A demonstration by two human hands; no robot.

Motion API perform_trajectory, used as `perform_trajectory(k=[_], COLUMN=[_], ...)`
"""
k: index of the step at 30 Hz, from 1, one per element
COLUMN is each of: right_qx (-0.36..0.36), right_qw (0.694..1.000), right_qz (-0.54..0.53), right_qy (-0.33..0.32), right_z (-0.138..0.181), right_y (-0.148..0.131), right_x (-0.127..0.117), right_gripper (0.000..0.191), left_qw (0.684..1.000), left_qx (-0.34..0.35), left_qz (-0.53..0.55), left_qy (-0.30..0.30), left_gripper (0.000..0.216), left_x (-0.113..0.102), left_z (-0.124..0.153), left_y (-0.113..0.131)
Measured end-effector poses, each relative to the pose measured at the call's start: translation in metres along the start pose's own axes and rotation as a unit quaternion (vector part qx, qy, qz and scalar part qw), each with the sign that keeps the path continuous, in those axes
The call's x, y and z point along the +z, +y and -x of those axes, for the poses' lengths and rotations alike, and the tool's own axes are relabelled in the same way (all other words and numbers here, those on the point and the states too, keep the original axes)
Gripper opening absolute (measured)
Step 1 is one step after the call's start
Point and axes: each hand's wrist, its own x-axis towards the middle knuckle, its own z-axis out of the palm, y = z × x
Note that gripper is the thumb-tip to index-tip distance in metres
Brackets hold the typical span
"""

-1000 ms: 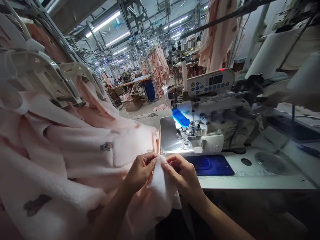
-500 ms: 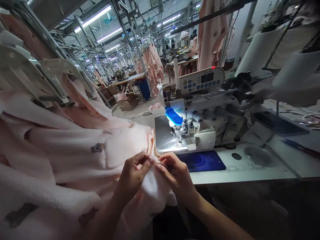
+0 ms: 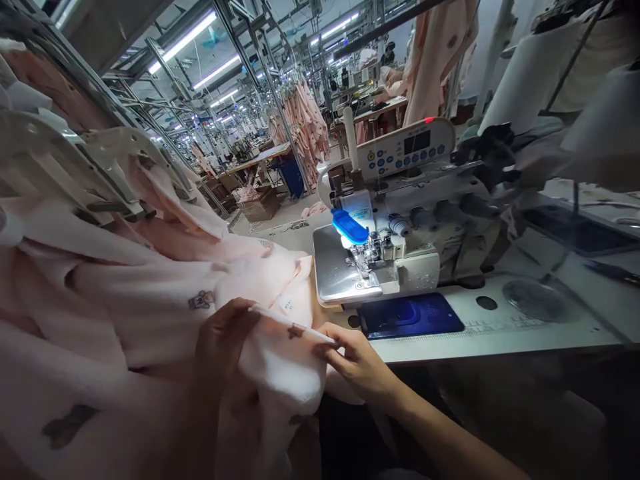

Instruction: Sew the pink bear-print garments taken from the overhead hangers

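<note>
A stretch of pale pink plush fabric [image 3: 283, 357] with small brown printed figures hangs between my two hands, its edge drawn fairly straight. My left hand [image 3: 227, 333] is closed on the left end of that edge, partly in shadow. At the other end, my right hand [image 3: 353, 357] pinches the edge between thumb and fingers. Just beyond them stands an overlock sewing machine [image 3: 420, 207] with a lit needle area, a blue guard [image 3: 350, 227] and a metal plate [image 3: 336, 263]. The fabric is apart from the needle.
More pink plush fabric [image 3: 165, 287] is heaped on my left, hanging from pale clamps [image 3: 135, 160]. A dark blue phone-like slab [image 3: 413, 315] lies on the machine table [image 3: 530, 327]. White thread cones [image 3: 530, 80] stand at right. Behind are a cardboard box [image 3: 260, 204] and hanging garments [image 3: 305, 127].
My hands were close together on the fabric's edge; now they are apart, the left having moved left. The edge between them is stretched out, showing a brown star print.
</note>
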Motion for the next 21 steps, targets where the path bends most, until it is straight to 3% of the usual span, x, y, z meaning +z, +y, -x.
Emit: perform_trajectory(k=[5, 11, 15, 18, 20, 21], right_qx=[0.024, 0.066, 0.077, 0.069, 0.025, -0.008], right_qw=[0.993, 0.963, 0.954, 0.98, 0.994, 0.986], right_qz=[-0.093, -0.246, -0.277, -0.172, -0.018, 0.075], right_qy=[0.065, 0.091, 0.089, 0.079, 0.107, 0.147], right_z=[0.004, 0.002, 0.002, 0.011, 0.023, 0.031], right_y=[-0.01, -0.007, -0.003, 0.0, 0.007, 0.012], right_x=[0.01, 0.012, 0.019, 0.011, -0.016, -0.038], right_gripper=[0.006, 0.024, 0.029, 0.024, 0.023, 0.025], left_qw=[0.999, 0.999, 0.999, 0.991, 0.972, 0.973], left_qx=[-0.004, -0.018, -0.017, 0.015, 0.052, 0.067], left_qz=[0.03, 0.041, 0.037, 0.048, 0.049, 0.034], left_qy=[0.03, 0.027, 0.008, -0.125, -0.224, -0.219], left_gripper=[0.026, 0.028, 0.03, 0.045, 0.062, 0.071], left_x=[-0.002, -0.001, 0.0, -0.001, -0.004, -0.006], left_z=[-0.003, -0.005, -0.005, 0.001, 0.008, 0.011], left_y=[-0.004, -0.003, 0.001, 0.009, 0.015, 0.017])
